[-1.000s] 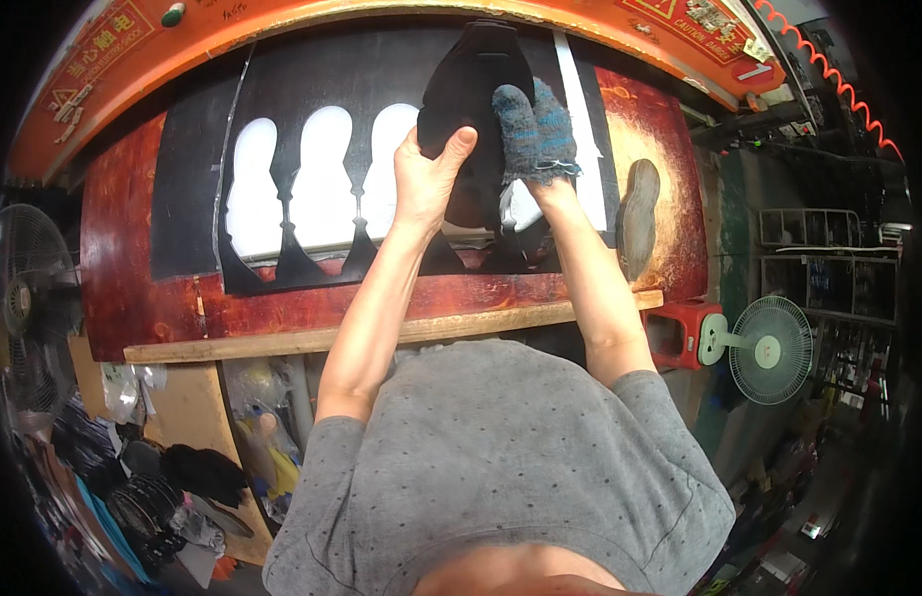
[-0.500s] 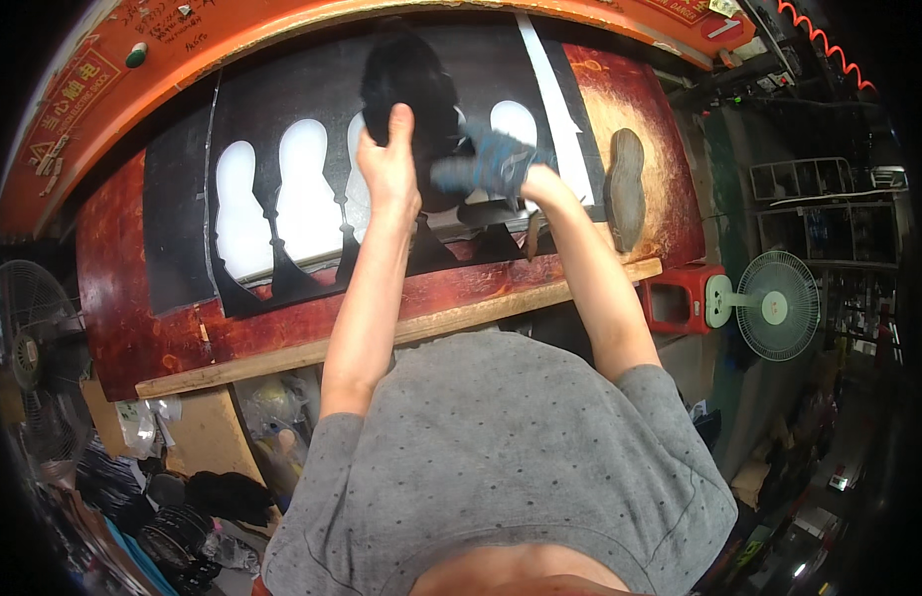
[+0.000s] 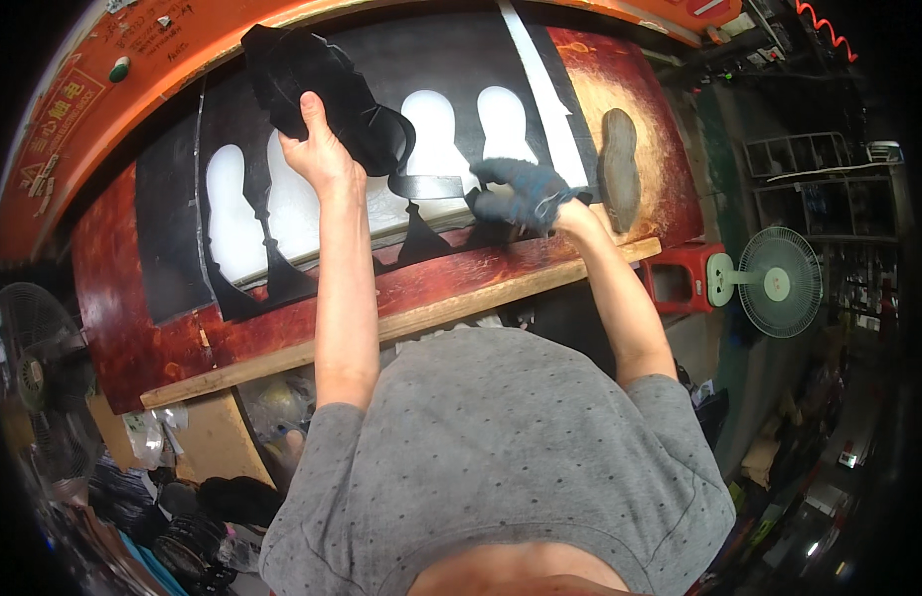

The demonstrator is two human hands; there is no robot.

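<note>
My left hand (image 3: pixel 322 154) is raised at the upper left and grips a floppy black cut-out piece (image 3: pixel 317 70), lifted off the bench. A narrow black strip (image 3: pixel 426 186) trails from the piece toward my right hand (image 3: pixel 521 194). That hand wears a blue-grey glove, and its fingers are curled down on the black sheet (image 3: pixel 173 248), at the edge of the cut area. The sheet lies flat on the red bench (image 3: pixel 113 328) and shows several white sole-shaped holes.
A grey sole-shaped cutting die (image 3: pixel 620 169) lies on the bench right of my gloved hand. A wooden strip (image 3: pixel 451 303) runs along the bench's near edge. A pale green fan (image 3: pixel 774 283) and a red box (image 3: pixel 670 283) stand to the right, a dark fan (image 3: pixel 29 348) to the left.
My left hand has carried the black piece up and to the left, away from the sheet. My gloved right hand dropped lower and further right onto the sheet.
</note>
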